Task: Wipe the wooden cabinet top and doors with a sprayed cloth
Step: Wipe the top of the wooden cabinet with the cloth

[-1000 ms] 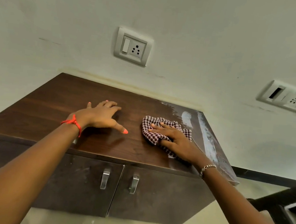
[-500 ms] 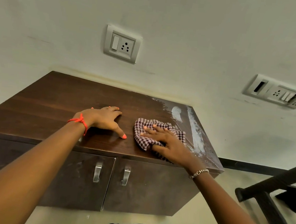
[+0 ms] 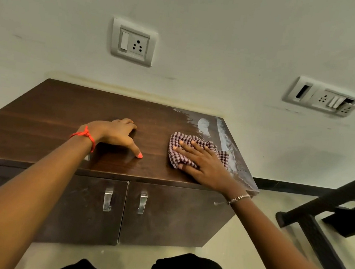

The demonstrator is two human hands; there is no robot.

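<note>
- Two wall sockets sit above our fingers: a single socket plate over the left hand, a wider switch panel up to the right.
- A dark furniture frame stands right of our right hand.
- Our right fingers lie spread flat on the checked cloth, pressing it to the wooden cabinet top; whitish smears lie just past them.
- Our left fingers are loosely curled, resting empty on the wood.
- Both doors below are closed.

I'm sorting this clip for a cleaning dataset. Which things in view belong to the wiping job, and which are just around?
Part of the job:
checked cloth under the right hand
cabinet top, dusty streaks at its right end
cabinet doors
left hand, resting flat on the top

Just around:
wall socket
broken switch panel
dark frame at right
</note>
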